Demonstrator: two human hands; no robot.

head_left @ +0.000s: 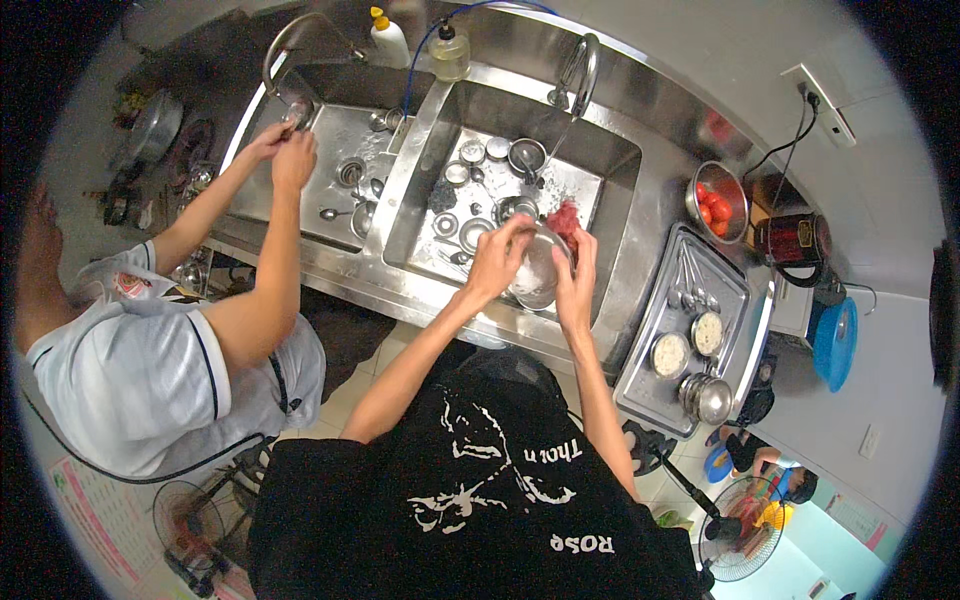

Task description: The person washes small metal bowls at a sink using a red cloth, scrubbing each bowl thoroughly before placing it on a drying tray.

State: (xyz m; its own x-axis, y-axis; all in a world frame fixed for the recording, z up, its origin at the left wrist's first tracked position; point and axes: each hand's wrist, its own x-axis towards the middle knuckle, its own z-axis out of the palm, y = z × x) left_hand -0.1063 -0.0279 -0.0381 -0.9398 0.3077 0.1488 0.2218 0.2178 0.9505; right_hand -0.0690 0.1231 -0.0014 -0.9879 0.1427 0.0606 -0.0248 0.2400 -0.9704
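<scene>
Over the right-hand sink basin (pixel 618 195), a shiny round bowl (pixel 535 278) is tilted between my two hands. My left hand (pixel 497 262) is closed on its left rim, thumb and fingers pinching the edge. My right hand (pixel 577 280) is closed on the right side. A crumpled red scrubber or cloth (pixel 564 219) is at my right fingertips; whether they also grip it I cannot tell. Below the bowl, the basin holds several small round metal tins (pixel 497 148), a strainer-like cup (pixel 526 156), spoons (pixel 477 175) and a dark scouring pad (pixel 442 195).
A faucet (pixel 590 75) arches over my basin. To the left, a co-worker's hands (pixel 290 140) hold a small metal item over another basin. On the right are a bowl of tomatoes (pixel 716 205) and a metal tray (pixel 640 370) with spoons and cups. Soap bottles (pixel 449 55) stand behind.
</scene>
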